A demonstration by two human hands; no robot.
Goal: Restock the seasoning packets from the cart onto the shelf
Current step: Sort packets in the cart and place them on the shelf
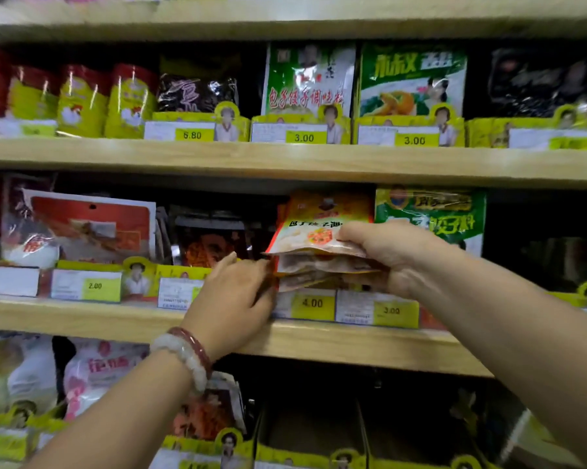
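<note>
Your right hand (pixel 391 257) grips a stack of packets (pixel 315 252) at the middle shelf (pixel 353 343) slot (4.00 tag); left hand (pixel 238 292) pinches their edge. Next, I'd slide them in upright.

Pretty dim overall, honestly. The light seems to come from above and in front, so the pale wooden shelf edges (pixel 319 160) catch it while the space behind the packets goes nearly black, especially at the right end and down in the bottom row. There are sharp white glare streaks on the red and yellow cans (pixel 82 99) up left, and sheen on the dark plastic bags. The top corners are smeared with blur and the shelves bow like a fisheye shot. The left hand (pixel 234 292) is a bit motion-soft. Price tags (pixel 312 303) near the middle read fine, while the ones at the edges turn to mush. Colours look slightly washed.
</note>
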